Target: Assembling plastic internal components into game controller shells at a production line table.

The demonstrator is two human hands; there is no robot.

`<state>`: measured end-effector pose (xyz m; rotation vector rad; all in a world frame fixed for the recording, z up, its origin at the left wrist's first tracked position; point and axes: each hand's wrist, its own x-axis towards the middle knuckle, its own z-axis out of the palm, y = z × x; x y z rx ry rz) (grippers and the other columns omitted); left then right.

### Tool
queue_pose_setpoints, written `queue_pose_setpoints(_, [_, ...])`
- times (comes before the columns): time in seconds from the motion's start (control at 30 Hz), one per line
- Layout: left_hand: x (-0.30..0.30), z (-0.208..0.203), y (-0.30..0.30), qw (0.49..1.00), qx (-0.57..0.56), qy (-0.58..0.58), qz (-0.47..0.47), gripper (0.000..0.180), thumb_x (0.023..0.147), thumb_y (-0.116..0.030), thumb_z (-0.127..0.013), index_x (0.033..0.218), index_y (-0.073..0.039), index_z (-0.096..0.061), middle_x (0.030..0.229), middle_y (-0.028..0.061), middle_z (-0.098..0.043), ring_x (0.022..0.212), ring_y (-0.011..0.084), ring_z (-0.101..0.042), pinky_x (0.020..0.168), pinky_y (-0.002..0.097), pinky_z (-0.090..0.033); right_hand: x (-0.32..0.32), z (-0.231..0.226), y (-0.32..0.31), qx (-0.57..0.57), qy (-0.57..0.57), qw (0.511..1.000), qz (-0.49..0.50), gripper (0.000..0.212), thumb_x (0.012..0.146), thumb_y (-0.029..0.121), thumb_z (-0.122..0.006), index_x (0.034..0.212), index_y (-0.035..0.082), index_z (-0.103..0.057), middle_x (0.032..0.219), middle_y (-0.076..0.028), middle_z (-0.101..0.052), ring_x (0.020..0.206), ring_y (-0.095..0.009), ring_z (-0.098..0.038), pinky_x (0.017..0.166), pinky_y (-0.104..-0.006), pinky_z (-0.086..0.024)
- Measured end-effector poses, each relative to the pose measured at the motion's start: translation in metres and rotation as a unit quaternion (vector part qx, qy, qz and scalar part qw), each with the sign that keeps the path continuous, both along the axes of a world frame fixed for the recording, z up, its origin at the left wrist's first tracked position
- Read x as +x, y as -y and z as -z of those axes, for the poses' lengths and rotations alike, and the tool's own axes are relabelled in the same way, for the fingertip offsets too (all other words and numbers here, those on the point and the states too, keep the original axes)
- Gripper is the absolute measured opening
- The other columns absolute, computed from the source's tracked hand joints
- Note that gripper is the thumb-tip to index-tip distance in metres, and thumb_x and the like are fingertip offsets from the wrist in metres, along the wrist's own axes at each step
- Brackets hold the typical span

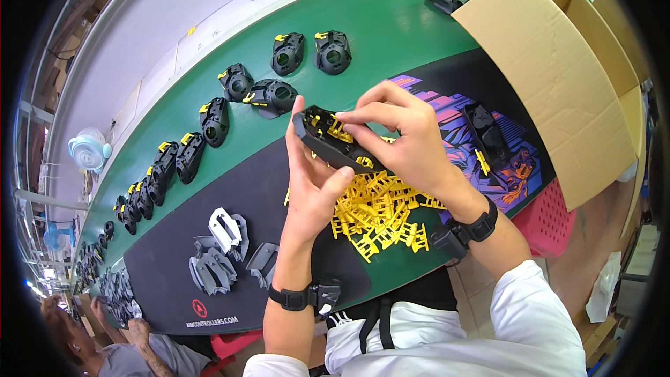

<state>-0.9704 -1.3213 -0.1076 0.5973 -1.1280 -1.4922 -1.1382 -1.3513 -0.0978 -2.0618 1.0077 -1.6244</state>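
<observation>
My left hand [308,185] grips a black plastic shell [322,145], tilted with its hollow side up, fingers behind it and thumb along its near edge. Inside the shell sits a yellow plastic clip [338,130]. My right hand [412,136] reaches in from the right, its thumb and fingertips pinched on that clip. Just below both hands lies a heap of yellow plastic clips [380,213], partly hidden by the shell. Another black shell [486,132] lies to the right on a patterned mat, with a loose yellow piece [482,163] beside it.
Black shells with yellow parts [332,52] stand in a curved row across the green table [398,14]. Grey and white plastic pieces [227,234] lie left of my left wrist. An open cardboard box [544,77] stands at right, above a pink crate [548,227]. A co-worker [132,352] sits at lower left.
</observation>
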Motion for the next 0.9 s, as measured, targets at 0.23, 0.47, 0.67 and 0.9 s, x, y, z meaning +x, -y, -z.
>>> queue_pose_setpoints(0.23, [0.011, -0.002, 0.000, 0.993, 0.078, -0.034, 0.078, 0.086, 0.090, -0.039, -0.044, 0.161, -0.016, -0.002, 0.134, 0.0184, -0.051, 0.101, 0.0363, -0.067, 0.082, 0.0449, -0.058, -0.013, 0.007, 0.012, 0.264, 0.090, 0.936, -0.214, 0.018, 0.093, 0.010, -0.066, 0.110, 0.004, -0.063, 0.089, 0.000, -0.052, 0.080, -0.007, -0.051, 0.073, -0.0231, -0.045])
queue_pose_setpoints(0.47, [0.003, 0.002, 0.005, 0.994, 0.101, -0.014, 0.032, 0.079, 0.097, -0.046, -0.045, 0.158, -0.004, -0.017, 0.139, 0.0135, -0.047, 0.130, 0.0216, -0.051, 0.104, 0.0353, -0.046, -0.008, 0.003, 0.004, 0.343, 0.105, 0.890, -0.282, 0.017, 0.095, 0.008, -0.065, 0.110, 0.003, -0.058, 0.086, 0.003, -0.049, 0.083, -0.005, -0.050, 0.075, -0.0221, -0.045])
queue_pose_setpoints(0.67, [0.006, 0.006, 0.006, 0.995, 0.088, -0.020, 0.047, 0.076, 0.098, -0.048, -0.045, 0.157, -0.004, -0.023, 0.137, 0.0120, -0.050, 0.126, 0.0206, -0.053, 0.104, 0.0353, -0.046, -0.006, 0.008, 0.002, 0.360, 0.115, 0.868, -0.323, 0.020, 0.093, 0.001, -0.067, 0.107, 0.003, -0.053, 0.107, 0.000, -0.051, 0.104, -0.008, -0.051, 0.091, -0.0250, -0.046])
queue_pose_setpoints(0.9, [0.011, 0.005, 0.008, 0.981, 0.144, -0.086, 0.093, 0.072, 0.100, -0.052, -0.037, 0.155, -0.005, -0.030, 0.133, 0.0115, -0.053, 0.122, 0.0208, -0.056, 0.103, 0.0365, -0.046, -0.001, 0.005, -0.003, 0.334, 0.096, 0.900, -0.263, 0.017, 0.090, 0.007, -0.072, 0.102, 0.005, -0.060, 0.104, -0.001, -0.052, 0.098, -0.010, -0.054, 0.084, -0.0238, -0.047])
